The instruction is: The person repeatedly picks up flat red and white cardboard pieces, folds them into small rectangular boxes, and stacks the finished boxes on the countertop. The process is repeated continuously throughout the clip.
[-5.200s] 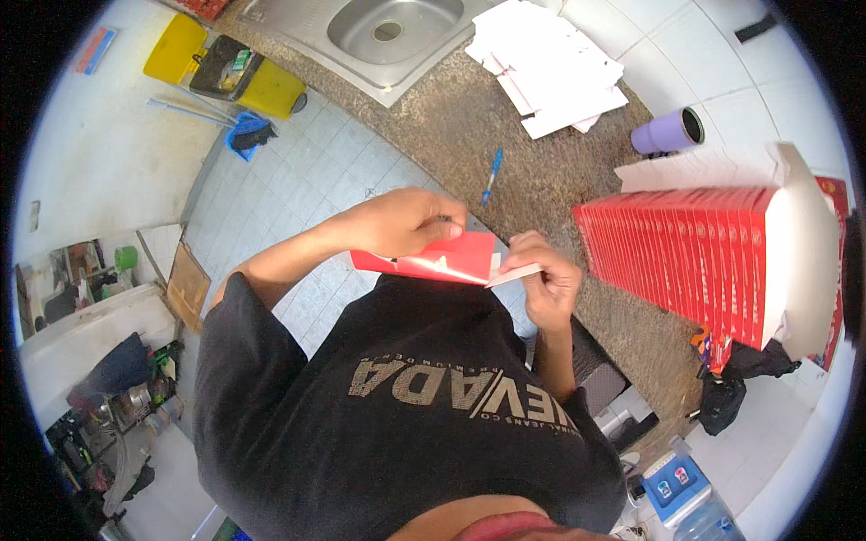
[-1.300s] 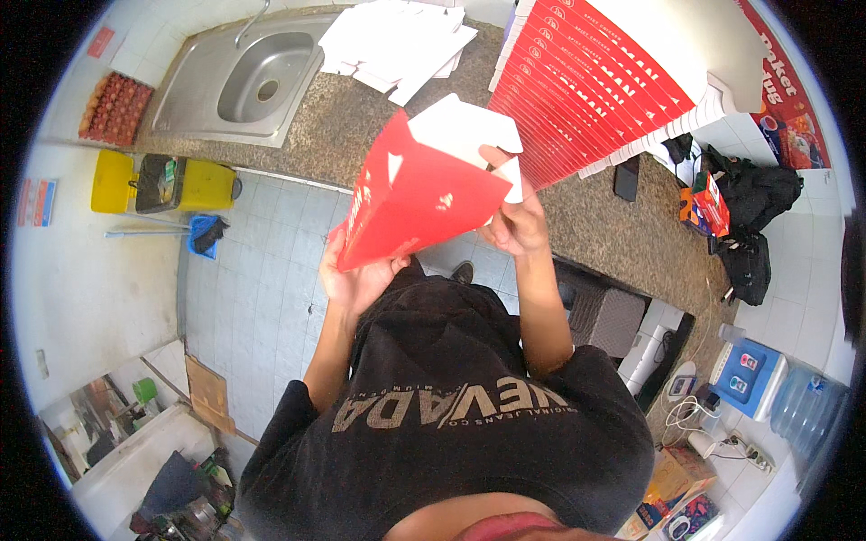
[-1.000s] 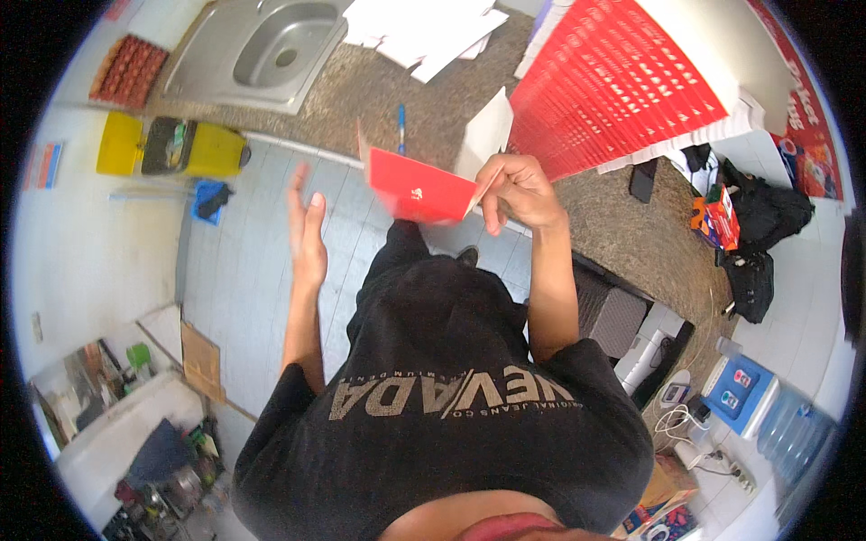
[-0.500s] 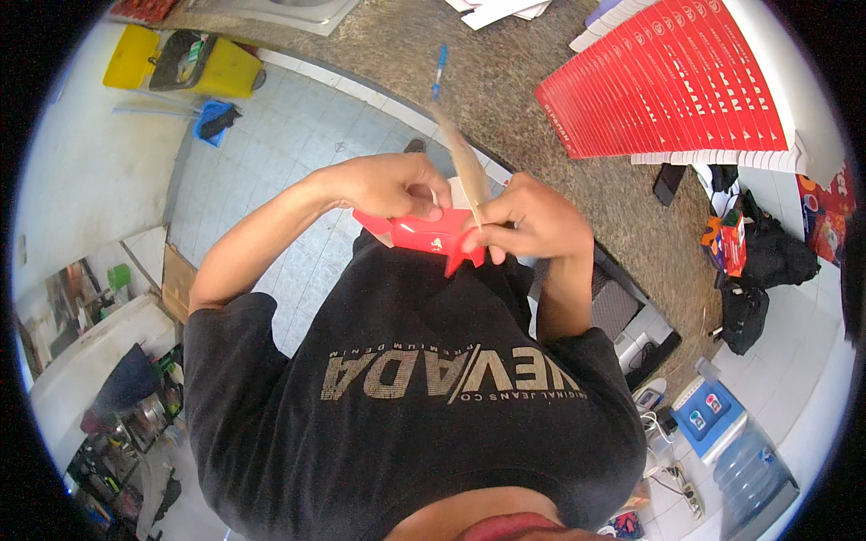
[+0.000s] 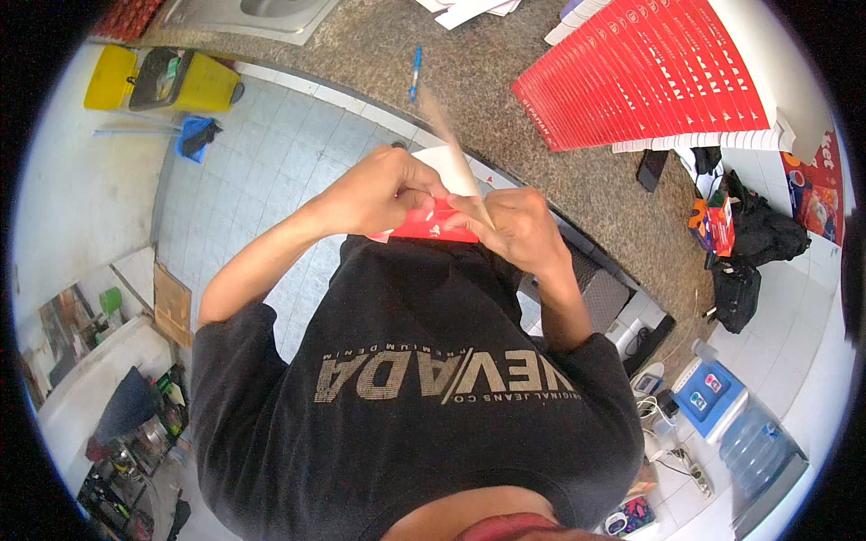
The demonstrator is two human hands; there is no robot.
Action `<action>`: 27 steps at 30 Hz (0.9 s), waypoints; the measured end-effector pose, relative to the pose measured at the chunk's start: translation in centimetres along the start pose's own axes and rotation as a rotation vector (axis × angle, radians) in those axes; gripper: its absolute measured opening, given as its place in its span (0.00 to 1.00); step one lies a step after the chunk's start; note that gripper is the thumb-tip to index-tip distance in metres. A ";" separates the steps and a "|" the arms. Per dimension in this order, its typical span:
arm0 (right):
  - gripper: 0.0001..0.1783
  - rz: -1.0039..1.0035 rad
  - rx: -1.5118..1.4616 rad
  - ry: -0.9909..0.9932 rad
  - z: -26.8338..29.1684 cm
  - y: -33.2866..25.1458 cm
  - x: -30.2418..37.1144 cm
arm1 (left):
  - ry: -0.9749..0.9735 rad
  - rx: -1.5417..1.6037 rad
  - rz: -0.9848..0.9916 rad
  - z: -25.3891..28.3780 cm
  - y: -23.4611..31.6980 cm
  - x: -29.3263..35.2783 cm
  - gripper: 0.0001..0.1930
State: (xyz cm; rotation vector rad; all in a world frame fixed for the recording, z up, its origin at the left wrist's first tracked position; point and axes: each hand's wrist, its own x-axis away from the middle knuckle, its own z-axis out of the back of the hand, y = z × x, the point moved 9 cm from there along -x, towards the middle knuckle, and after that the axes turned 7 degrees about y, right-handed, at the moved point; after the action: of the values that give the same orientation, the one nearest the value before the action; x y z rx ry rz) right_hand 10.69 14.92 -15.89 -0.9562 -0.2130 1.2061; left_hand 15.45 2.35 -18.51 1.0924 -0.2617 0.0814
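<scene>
While the carton (image 5: 442, 232) is pinched from two sides, a stray crease is the risk

As I watch through the head camera, the red carton is held up in front of the black shirt (image 5: 406, 298), off the desk (image 5: 361, 63). The left hand (image 5: 386, 187) pinches its left part between thumb and curled fingers; the right hand (image 5: 521, 227) pinches near its right end, where a pale flap (image 5: 462, 171) rises. That flap blurs toward its top, so I cannot tell how its far edge sits. Both hands hide much of the red panel, and the folds under them are lost to me.

My worry is the thin card. If the two thumbs press out of line, I judge the panel could buckle or crease in the wrong place. Should one hand pull harder than the other, a corner might tear. Because I see only fingers holding the carton, a loosened pinch could drop it toward the floor (image 5: 253, 198).

On the desk, the pen (image 5: 415, 74) lies beyond the flap, and the red stack (image 5: 649, 81) sits past the right hand, near the phone (image 5: 651, 169). A wide swing that way might knock the stack.
</scene>
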 end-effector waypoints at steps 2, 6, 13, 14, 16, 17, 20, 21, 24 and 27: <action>0.11 0.039 0.013 -0.031 -0.2 0.6 0.0 | 0.014 0.004 -0.035 0.0 0.2 0.2 0.09; 0.17 -0.043 -0.045 -0.080 -0.9 1.9 -0.5 | 0.047 0.053 0.023 0.8 1.5 0.7 0.19; 0.15 -0.240 -0.017 -0.418 -2.4 3.2 -0.5 | 0.088 0.005 -0.023 1.1 1.3 1.1 0.26; 0.14 -0.248 0.095 -0.458 -2.3 3.2 -0.7 | 0.086 -0.019 -0.019 1.3 1.5 1.1 0.26; 0.13 -0.250 0.148 -0.470 -2.6 3.4 -0.5 | 0.086 -0.021 -0.013 1.2 1.4 1.1 0.26; 0.13 -0.245 0.089 -0.443 -3.3 3.7 0.0 | 0.086 -0.022 -0.010 1.1 1.4 1.1 0.26; 0.14 -0.325 -0.021 -0.428 -4.4 3.9 1.1 | 0.014 0.032 0.091 0.4 0.7 0.9 0.25; 0.14 -0.369 -0.046 -0.432 -4.7 4.0 1.5 | 0.012 0.028 0.063 0.3 0.9 0.8 0.25; 0.15 -0.251 -0.018 -0.402 -4.7 3.1 1.8 | -0.004 0.020 0.006 0.0 1.6 0.8 0.25; 0.15 -0.476 -0.099 -0.562 -4.1 3.5 1.8 | -0.026 -0.011 -0.041 0.1 2.8 0.5 0.25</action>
State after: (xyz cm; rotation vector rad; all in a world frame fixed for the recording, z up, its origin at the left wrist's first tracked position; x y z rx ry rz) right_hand 11.48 14.54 -21.49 -0.5796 -0.9023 0.9964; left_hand 15.35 3.49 -15.96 1.0882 -0.2622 0.0292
